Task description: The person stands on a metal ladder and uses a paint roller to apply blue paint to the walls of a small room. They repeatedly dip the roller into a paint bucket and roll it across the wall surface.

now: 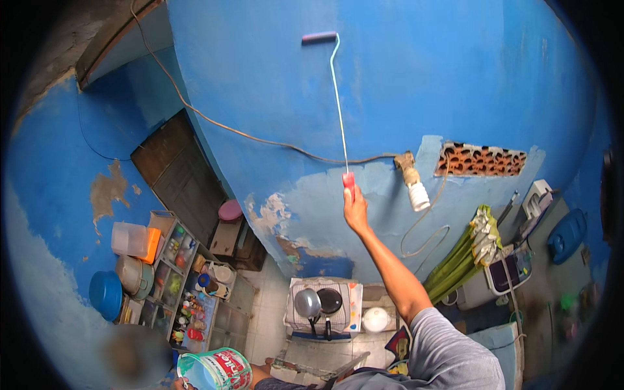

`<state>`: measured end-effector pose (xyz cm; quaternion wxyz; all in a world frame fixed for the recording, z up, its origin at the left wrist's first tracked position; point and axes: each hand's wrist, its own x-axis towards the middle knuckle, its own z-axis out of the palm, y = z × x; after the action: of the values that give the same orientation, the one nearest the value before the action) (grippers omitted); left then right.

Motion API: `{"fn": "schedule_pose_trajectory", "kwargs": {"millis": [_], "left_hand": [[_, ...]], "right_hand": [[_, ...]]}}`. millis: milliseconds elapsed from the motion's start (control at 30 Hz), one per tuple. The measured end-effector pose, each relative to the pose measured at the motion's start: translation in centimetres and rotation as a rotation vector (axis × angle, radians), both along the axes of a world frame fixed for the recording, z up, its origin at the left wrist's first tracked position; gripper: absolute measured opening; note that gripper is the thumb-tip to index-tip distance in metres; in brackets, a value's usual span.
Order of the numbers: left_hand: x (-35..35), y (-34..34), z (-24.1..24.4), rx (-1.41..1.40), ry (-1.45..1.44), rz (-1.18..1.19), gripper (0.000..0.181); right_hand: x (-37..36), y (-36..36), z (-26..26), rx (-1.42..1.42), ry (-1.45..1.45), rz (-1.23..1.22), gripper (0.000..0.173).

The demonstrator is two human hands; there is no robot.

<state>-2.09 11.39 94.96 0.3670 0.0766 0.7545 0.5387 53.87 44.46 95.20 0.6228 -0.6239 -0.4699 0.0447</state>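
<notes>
My right hand (356, 208) grips the red handle of a paint roller (340, 105) with my arm stretched out and up. The roller's long thin rod reaches up the wall, and its narrow dark sleeve lies against or close to the blue painted wall (429, 73). At the bottom edge, the fingers of my left hand (182, 384) hold the rim of a paint bucket (228, 368). The bucket is tilted, bears writing and has green paint smears; light blue shows inside. Most of my left hand is cut off or hidden.
A cable (253, 140) crosses the wall to a spiral bulb (418, 196) beside a terracotta vent block (482, 160). Below stand pans (308, 302) on a cloth-covered surface and a white rice cooker (376, 320). A crowded shelf (170, 273) is left; a green curtain (453, 263) hangs right.
</notes>
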Motion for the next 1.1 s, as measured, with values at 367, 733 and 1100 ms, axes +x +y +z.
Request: {"fn": "schedule_pose_trajectory", "kwargs": {"millis": [367, 733, 1100], "left_hand": [[-2.9, -1.0, -2.6, 0.069, -0.039, -0.031, 0.042], [-1.0, -0.7, -0.7, 0.111, -0.070, -0.052, 0.026], [1.7, -0.6, 2.0, 0.178, -0.073, -0.023, 0.020]], "right_hand": [[-1.4, -14.5, -19.4, -0.487, 0.117, -0.061, 0.043], [-3.6, -5.9, -7.7, -0.299, 0.120, 0.006, 0.043], [-3.8, -12.4, -14.1, -0.234, 0.104, -0.104, 0.038]]}}
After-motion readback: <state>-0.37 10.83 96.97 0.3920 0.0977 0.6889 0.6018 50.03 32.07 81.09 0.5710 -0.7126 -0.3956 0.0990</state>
